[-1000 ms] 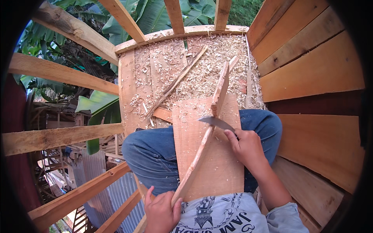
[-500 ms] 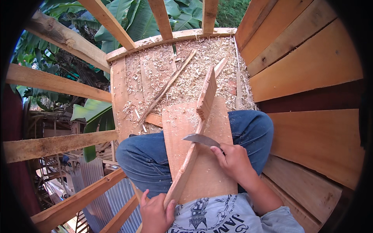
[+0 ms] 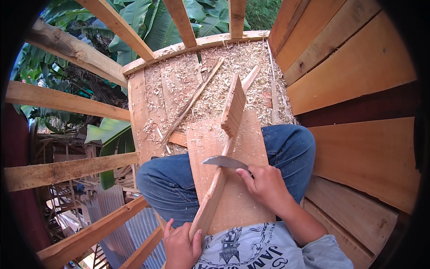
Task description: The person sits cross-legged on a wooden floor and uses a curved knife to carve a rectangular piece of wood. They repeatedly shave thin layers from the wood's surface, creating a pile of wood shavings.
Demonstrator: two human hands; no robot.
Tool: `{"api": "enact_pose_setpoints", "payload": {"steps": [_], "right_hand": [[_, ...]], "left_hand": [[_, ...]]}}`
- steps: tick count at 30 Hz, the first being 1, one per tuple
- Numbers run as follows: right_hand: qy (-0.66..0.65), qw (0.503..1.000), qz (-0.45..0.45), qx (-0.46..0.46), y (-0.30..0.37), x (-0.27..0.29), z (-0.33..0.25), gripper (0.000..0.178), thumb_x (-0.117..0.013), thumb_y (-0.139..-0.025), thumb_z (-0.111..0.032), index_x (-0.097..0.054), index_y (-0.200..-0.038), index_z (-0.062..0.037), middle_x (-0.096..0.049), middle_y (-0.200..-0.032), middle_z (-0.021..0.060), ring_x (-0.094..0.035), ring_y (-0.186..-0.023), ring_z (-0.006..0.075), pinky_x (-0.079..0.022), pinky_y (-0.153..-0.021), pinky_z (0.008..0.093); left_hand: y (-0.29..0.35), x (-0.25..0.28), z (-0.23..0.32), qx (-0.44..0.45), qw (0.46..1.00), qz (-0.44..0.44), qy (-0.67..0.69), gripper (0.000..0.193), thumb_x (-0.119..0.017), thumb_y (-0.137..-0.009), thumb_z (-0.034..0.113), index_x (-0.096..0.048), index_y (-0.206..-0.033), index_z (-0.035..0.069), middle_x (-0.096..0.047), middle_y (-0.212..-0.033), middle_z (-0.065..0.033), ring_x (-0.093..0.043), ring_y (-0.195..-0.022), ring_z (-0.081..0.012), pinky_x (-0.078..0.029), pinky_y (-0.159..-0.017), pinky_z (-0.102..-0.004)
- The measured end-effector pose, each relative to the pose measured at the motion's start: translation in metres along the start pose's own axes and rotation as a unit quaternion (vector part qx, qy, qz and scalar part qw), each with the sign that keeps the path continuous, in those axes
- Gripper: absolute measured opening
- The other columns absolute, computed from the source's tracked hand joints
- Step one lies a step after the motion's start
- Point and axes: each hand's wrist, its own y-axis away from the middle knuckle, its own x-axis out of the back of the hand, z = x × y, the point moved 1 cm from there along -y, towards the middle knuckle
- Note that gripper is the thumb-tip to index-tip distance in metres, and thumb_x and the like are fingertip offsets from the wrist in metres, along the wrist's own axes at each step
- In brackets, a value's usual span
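Observation:
My right hand (image 3: 267, 184) grips the handle of a curved-blade knife (image 3: 224, 161). Its blade lies across a long pale piece of wood (image 3: 212, 197), just below the piece's narrow part. My left hand (image 3: 182, 242) is wrapped around the near end of that wood by my shirt, with the index finger raised. Farther up, the piece meets a thicker wooden block (image 3: 234, 107); whether the two are one piece I cannot tell. Beneath them a broad wooden board (image 3: 242, 197) lies between my bent knees, with small shavings on it.
Wood shavings (image 3: 233, 58) cover much of the plank floor (image 3: 139, 98). A thin wooden strip (image 3: 192, 103) lies there at a slant. Railing bars (image 3: 71, 170) stand on the left and far side, a plank wall (image 3: 354, 67) on the right. Banana leaves hang outside.
The knife and my right hand have shifted a little left, and the blade reaches farther past the wood. The wooden block has also swung slightly left. My left hand keeps its hold.

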Motion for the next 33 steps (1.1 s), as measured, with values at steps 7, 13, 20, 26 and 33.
{"api": "enact_pose_setpoints", "payload": {"steps": [7,13,20,26,33], "right_hand": [[0.041,0.998,0.017,-0.035,-0.010,0.005,0.008,0.045,-0.060,-0.093,-0.042,-0.066,-0.073,-0.0025,-0.061,-0.062,0.0220,-0.063,-0.062,0.0410,-0.050,-0.057,0.0486],[0.081,0.996,0.036,-0.017,-0.014,0.009,0.012,0.046,-0.060,-0.093,-0.044,-0.067,-0.073,-0.0030,-0.062,-0.063,0.0213,-0.064,-0.064,0.0399,-0.050,-0.057,0.0478],[0.123,0.990,0.072,-0.008,-0.017,0.009,0.017,0.053,-0.054,-0.094,-0.051,-0.067,-0.074,-0.0034,-0.064,-0.064,0.0201,-0.065,-0.062,0.0386,-0.051,-0.055,0.0466],[0.089,0.992,0.080,-0.043,-0.019,0.016,0.021,0.056,-0.054,-0.095,-0.051,-0.067,-0.072,-0.0019,-0.063,-0.064,0.0217,-0.065,-0.065,0.0395,-0.052,-0.059,0.0476],[0.026,0.999,0.017,-0.010,-0.003,0.008,0.000,0.054,-0.056,-0.094,-0.049,-0.067,-0.071,-0.0018,-0.062,-0.061,0.0213,-0.065,-0.061,0.0397,-0.052,-0.057,0.0480]], "left_hand": [[0.000,0.001,0.000,0.005,1.000,-0.004,0.001,0.021,-0.059,-0.092,0.014,-0.061,-0.094,-0.007,-0.064,-0.080,-0.0245,-0.061,-0.080,-0.0425,-0.041,-0.100,-0.0489],[0.004,-0.012,-0.011,-0.013,0.999,0.045,0.014,0.017,-0.062,-0.086,0.015,-0.056,-0.082,0.000,-0.055,-0.060,-0.0161,-0.057,-0.060,-0.0357,-0.038,-0.104,-0.0509],[0.003,-0.009,-0.008,0.003,1.000,0.027,0.007,0.018,-0.060,-0.089,0.015,-0.055,-0.083,-0.001,-0.056,-0.061,-0.0174,-0.059,-0.065,-0.0369,-0.038,-0.103,-0.0499],[0.007,-0.011,-0.008,-0.002,0.999,0.037,0.025,0.018,-0.060,-0.090,0.016,-0.057,-0.088,-0.003,-0.059,-0.068,-0.0203,-0.060,-0.070,-0.0395,-0.039,-0.101,-0.0501],[0.005,-0.003,0.002,0.020,0.999,0.001,0.030,0.027,-0.059,-0.092,0.017,-0.062,-0.102,-0.008,-0.065,-0.082,-0.0268,-0.061,-0.080,-0.0448,-0.041,-0.099,-0.0502]]}}
